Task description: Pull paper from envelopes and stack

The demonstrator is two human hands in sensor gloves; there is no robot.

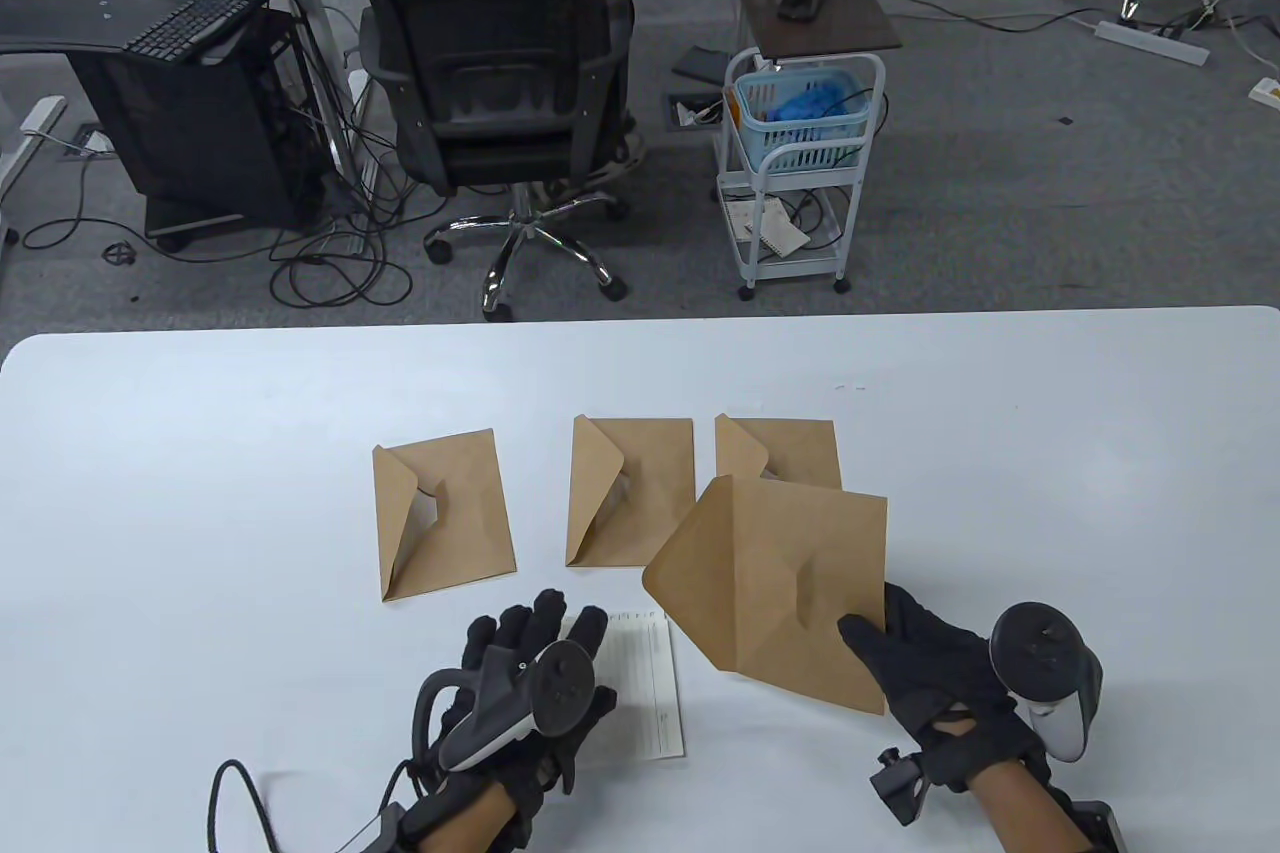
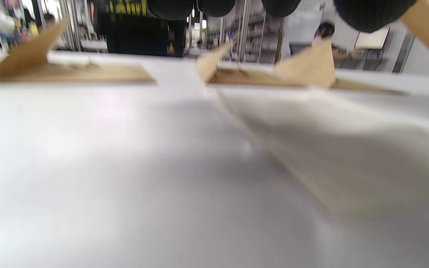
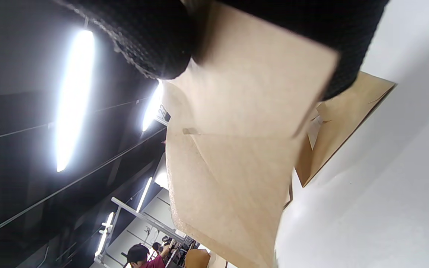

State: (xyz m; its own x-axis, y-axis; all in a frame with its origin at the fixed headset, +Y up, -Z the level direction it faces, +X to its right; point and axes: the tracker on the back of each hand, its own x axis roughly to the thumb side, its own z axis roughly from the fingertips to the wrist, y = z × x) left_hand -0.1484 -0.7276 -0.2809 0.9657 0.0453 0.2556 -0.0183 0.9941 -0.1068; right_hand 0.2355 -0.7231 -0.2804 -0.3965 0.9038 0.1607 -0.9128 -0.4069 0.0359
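My right hand (image 1: 905, 658) pinches the lower right corner of a brown envelope (image 1: 780, 583) and holds it tilted above the table, flap open to the left. It fills the right wrist view (image 3: 237, 156) between my gloved fingers (image 3: 151, 41). My left hand (image 1: 540, 668) rests flat, fingers spread, on a white printed sheet of paper (image 1: 655, 693) lying on the table. In the left wrist view the paper (image 2: 348, 149) lies to the right under the fingertips (image 2: 214, 5).
Three more brown envelopes lie in a row with flaps raised: left (image 1: 445, 513), middle (image 1: 630, 493), and right (image 1: 780, 448), partly covered by the held one. The white table (image 1: 1050, 493) spreads on both sides. An office chair (image 1: 500, 73) and a cart (image 1: 800, 153) stand beyond the far edge.
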